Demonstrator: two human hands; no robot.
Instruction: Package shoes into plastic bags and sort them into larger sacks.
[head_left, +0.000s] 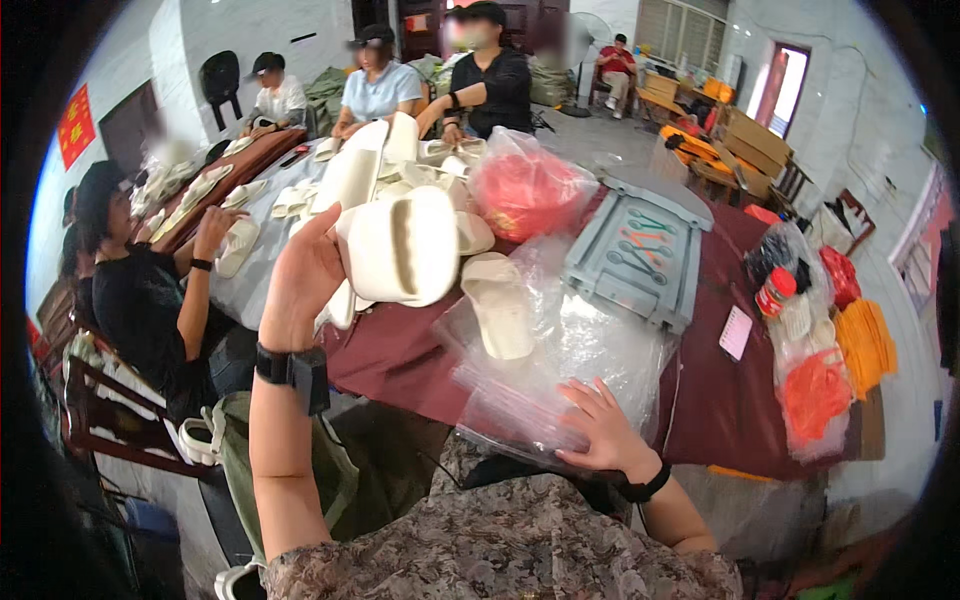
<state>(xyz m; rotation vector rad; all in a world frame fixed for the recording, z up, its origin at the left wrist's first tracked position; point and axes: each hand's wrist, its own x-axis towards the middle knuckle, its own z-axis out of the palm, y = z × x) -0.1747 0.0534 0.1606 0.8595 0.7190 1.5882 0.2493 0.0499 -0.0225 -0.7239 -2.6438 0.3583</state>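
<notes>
Right hand (605,430) lies flat and open on the clear plastic bag (560,370) at the worktop's (720,400) near edge, with a cream slipper (500,305) at its 11 o'clock, long axis running near-to-far. Left hand (300,280) is nearer its own slipper pair (400,250), gripped and raised; farther off, a red bagged bundle (525,190) at 12, red wall sign (75,125) at 10.

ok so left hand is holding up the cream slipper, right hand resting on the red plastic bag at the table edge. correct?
Not quite. The head view shows the left hand holding up the cream slipper, but the right hand rests on a clear plastic bag at the table edge, not a red one. The red bag lies farther up the table, untouched.
</notes>
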